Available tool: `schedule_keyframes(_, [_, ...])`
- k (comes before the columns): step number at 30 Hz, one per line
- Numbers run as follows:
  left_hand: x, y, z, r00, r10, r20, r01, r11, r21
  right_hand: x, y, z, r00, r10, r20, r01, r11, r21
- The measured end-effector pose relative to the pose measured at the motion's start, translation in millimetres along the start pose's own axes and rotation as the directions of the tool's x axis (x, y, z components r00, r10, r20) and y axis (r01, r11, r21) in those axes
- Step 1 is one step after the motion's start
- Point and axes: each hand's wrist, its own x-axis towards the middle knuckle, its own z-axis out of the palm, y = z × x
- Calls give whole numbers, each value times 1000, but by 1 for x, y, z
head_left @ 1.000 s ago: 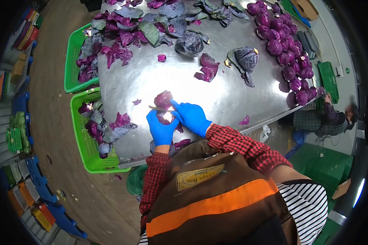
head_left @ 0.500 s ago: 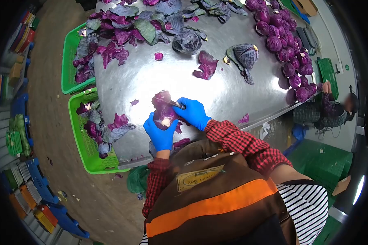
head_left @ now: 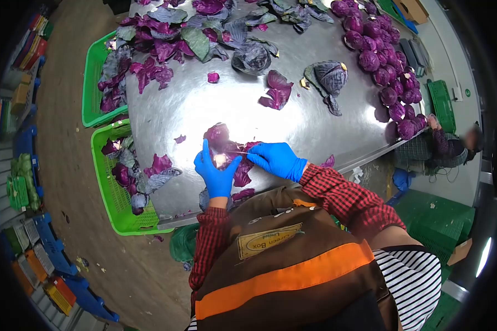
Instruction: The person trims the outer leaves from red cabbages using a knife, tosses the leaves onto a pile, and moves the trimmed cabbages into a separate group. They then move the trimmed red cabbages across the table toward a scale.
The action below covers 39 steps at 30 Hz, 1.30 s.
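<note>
My left hand (head_left: 216, 173), in a blue glove, is wrapped round a red cabbage (head_left: 221, 160) whose pale cut stem faces up. A knife (head_left: 236, 152) is in my right hand (head_left: 276, 159), also blue-gloved; its thin blade lies across the cabbage's right side. Just beyond the cabbage a purple piece (head_left: 216, 133) sits on the metal table, though glare blurs where one ends and the other begins. Loose purple leaves (head_left: 242, 175) lie between my hands and the near edge.
Trimmed cabbages (head_left: 382, 58) are heaped along the table's right side. Leaves (head_left: 165, 44) pile up at the far left. One untrimmed cabbage (head_left: 332, 78) stands apart. Green crates (head_left: 116, 216) with leaves adjoin the left edge. Another person (head_left: 453, 144) is at the far right.
My right hand has moved right and slightly down, drawing the knife from the cabbage's far side to its right side. The left hand's index finger now points up along the cabbage.
</note>
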Motion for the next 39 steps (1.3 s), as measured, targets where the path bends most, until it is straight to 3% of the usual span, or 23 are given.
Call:
schedule_keyframes(5, [10, -5, 2, 998, 67, -21, -65, 995, 78, 0, -7, -8, 999, 29, 23, -27, 998, -54])
schedule_keyframes(15, [13, -1, 0, 999, 47, -1, -47, 994, 98, -9, -6, -5, 998, 62, -24, -66, 961, -267])
schedule_keyframes(25, [14, 7, 2, 998, 65, -10, -63, 990, 128, -16, -8, -1, 982, 149, -114, -173, 956, -239])
schedule_keyframes(28, [15, 6, 4, 999, 48, -9, -47, 992, 118, -6, -8, 4, 961, 277, -22, -277, 950, -141])
schedule_keyframes(30, [15, 4, 2, 998, 60, -16, -58, 989, 134, -3, -2, 17, 937, 348, 30, -347, 919, 186])
schedule_keyframes(31, [14, 3, 0, 997, 79, 1, -79, 987, 137, -1, 3, 19, 938, 347, 30, -346, 920, 186])
schedule_keyframes(33, [12, -1, -2, 995, 95, 11, -95, 985, 142, 5, 13, 21, 890, 456, 30, -433, 820, 374])
schedule_keyframes(37, [3, -7, -4, 993, 119, 21, -121, 987, 103, 27, -31, -11, 931, 366, 14, -356, 894, 273])
schedule_keyframes(38, [8, -4, -2, 991, 133, 18, -134, 987, 93, 35, -23, 8, 940, 321, -113, -255, 884, 391])
schedule_keyframes(39, [8, -2, -1, 991, 136, 16, -137, 986, 91, 45, -23, 8, 940, 320, -116, -253, 886, 389])
